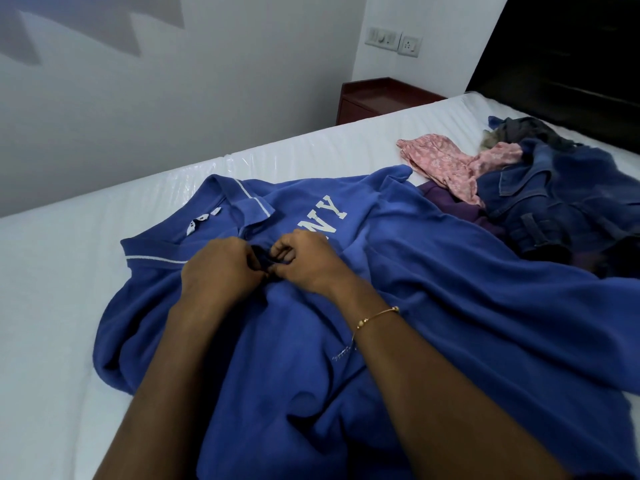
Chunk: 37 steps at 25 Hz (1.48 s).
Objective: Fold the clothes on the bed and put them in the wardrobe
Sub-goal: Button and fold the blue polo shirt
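step: buttoning placket | blue cotton polo shirt (398, 271) lies flat mid-bed (52, 306); both hands, left (221, 268) and right (304, 261), pinch its placket | advice: keep collar flat; smooth before folding

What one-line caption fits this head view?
Both hands, left hand and right hand, pinch the placket of a blue polo shirt spread on the bed.

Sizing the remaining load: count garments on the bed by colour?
Blue polo shirt, both hands pinching its placket: 1
Pink floral: 1
Purple: 1
Denim: 1
Dark grey: 1
Total: 5, though the pile may hide more.
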### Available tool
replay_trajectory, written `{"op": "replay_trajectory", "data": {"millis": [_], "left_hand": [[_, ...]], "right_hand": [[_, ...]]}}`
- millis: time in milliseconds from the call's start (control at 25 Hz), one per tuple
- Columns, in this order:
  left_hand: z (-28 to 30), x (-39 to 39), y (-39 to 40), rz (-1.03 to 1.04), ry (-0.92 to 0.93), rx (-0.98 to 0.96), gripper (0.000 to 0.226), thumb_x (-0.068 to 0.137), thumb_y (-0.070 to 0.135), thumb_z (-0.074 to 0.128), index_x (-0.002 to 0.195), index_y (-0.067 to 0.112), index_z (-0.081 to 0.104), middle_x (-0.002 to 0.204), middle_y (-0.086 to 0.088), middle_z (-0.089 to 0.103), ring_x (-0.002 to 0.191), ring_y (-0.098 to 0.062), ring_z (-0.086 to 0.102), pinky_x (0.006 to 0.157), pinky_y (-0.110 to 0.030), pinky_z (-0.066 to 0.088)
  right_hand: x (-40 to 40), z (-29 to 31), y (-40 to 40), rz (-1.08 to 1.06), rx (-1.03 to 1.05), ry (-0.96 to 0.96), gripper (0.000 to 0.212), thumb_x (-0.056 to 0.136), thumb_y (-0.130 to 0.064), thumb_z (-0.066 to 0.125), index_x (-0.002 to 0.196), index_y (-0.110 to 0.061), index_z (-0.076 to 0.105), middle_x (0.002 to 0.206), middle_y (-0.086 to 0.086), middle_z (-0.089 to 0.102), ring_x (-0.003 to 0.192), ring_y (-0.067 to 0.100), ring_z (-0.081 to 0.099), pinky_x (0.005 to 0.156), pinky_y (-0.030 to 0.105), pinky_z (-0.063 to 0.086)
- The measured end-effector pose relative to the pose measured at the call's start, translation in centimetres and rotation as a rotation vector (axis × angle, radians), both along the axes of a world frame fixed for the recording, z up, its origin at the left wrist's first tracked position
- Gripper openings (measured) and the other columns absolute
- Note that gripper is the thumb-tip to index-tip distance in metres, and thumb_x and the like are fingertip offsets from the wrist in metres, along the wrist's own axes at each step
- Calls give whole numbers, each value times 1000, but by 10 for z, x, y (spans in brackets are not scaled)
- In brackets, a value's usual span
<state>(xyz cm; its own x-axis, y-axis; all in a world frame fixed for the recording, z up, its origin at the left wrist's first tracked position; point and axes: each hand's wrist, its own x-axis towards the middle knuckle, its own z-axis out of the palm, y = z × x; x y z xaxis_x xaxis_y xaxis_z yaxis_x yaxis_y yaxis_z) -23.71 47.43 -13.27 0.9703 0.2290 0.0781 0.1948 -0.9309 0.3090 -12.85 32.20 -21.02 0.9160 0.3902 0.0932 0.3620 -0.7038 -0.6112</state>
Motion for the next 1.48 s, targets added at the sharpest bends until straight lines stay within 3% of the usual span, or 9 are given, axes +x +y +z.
{"op": "replay_trajectory", "data": {"millis": [160,400,680,880,1040,1160,1280,1360,1480], "left_hand": [[-2,0,0,-5,-2,-103,21,75,50,82,66,34,73,70,13,67,74,-13,65,63,-30,48],[-12,5,-6,-18,-126,-48,20,76,54,83,80,35,77,79,9,70,75,-18,63,61,-33,48],[-9,4,-5,-79,-117,-66,13,76,46,83,80,37,75,78,10,63,77,-20,63,63,-34,48],[-7,6,-1,-155,-233,-58,13,80,38,84,84,34,72,85,8,55,82,-22,60,69,-38,47],[-4,4,-10,-106,-322,-213,15,87,30,81,82,31,67,80,11,66,79,-16,63,71,-37,49],[-1,3,-13,-107,-330,-268,11,90,26,79,84,28,69,81,11,67,80,-15,65,74,-36,50],[8,-3,-21,-120,-334,-415,8,92,23,77,87,26,71,73,9,70,66,-11,68,69,-33,53],[14,-6,-29,-95,-318,-593,6,96,21,73,91,24,72,70,5,71,56,-14,67,63,-30,54],[16,-10,-37,-67,-271,-814,8,98,18,72,91,20,75,70,-1,71,55,-17,63,62,-28,52]], "right_hand": [[4,-3,0,-49,-56,-79,8,106,-14,94,102,-18,100,109,7,96,108,28,82,102,49,82],[16,-13,0,12,-84,-47,41,104,9,72,114,-16,102,108,11,94,101,31,82,102,49,80],[27,0,10,67,-339,-190,10,98,-17,95,90,-13,98,97,19,79,99,44,76,93,53,83],[21,4,19,15,-387,-220,25,106,-25,94,124,-8,91,125,25,87,113,48,82,103,56,81],[21,10,10,-149,-184,-150,15,109,-21,85,103,-8,86,105,19,87,97,44,77,90,51,75],[27,20,-12,-236,131,29,33,109,3,65,76,-1,59,68,12,54,68,24,47,71,40,50],[22,37,-26,-222,395,208,30,115,12,55,93,21,73,89,42,68,63,9,45,66,32,45],[24,34,-31,-169,444,260,33,126,2,62,118,9,93,108,24,90,76,3,67,86,33,63],[24,29,-43,-45,496,286,25,125,-8,78,132,12,93,103,1,87,87,-2,77,102,32,67]]}}
